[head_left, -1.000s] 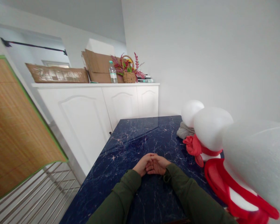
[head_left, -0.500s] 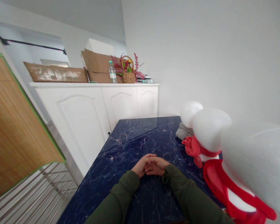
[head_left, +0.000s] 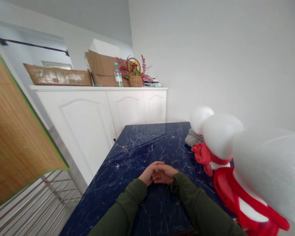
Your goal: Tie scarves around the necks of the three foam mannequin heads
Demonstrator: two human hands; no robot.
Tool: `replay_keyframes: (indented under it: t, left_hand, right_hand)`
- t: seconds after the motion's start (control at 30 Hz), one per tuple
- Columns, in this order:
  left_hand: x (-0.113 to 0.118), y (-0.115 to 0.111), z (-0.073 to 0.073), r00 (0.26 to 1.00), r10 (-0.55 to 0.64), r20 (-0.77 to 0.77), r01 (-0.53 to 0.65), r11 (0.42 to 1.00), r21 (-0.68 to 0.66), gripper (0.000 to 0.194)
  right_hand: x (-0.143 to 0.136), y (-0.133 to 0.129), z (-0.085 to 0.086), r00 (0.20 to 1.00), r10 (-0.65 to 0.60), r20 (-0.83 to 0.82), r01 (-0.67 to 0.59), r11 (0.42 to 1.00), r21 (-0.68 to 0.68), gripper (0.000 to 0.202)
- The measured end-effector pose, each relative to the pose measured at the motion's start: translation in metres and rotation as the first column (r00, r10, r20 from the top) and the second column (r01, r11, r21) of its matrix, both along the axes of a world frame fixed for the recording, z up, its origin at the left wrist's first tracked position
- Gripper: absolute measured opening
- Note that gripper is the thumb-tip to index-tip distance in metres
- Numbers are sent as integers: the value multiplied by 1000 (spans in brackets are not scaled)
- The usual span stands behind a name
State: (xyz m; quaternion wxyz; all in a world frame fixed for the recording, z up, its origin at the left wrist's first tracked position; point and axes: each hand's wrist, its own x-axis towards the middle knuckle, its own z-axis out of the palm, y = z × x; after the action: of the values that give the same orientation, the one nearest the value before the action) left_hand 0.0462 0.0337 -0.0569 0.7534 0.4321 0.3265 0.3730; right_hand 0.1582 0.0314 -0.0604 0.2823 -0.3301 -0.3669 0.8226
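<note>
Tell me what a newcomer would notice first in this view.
Probably the three smooth, white, rounded forms lined along the right side of the dark blue, marble-patterned table, with grey fabric and red fabric around their lower parts. Next, perhaps, the bare left hand and right hand, touching each other low in the centre. Farther back, a brown woven basket with pink-red sprays stands out on the white panelled cabinet.

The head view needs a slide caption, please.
Bare left hand and right hand meet over a glossy dark-blue marbled table.
</note>
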Motion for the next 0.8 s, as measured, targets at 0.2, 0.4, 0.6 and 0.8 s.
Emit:
replay_keyframes:
  t: [0.2,0.4,0.6,0.8]
  left_hand:
    - [1,0,1,1000,4,2,-4,1000,4,48]
    - [0,-1,2,1000,3,-3,-3,1000,22,49]
    - [-1,0,2,1000,-14,25,13,1000,4,49]
    - [-1,1,-1,1000,-15,16,15,1000,-6,48]
  right_hand:
    - [-1,-3,3,1000,-10,22,9,1000,13,21]
    - [-2,-2,3,1000,-15,6,14,1000,16,17]
    - [-1,-1,-1,1000,-26,-7,26,998,51,14]
    - [0,-3,0,999,-44,-8,45,992,115,13]
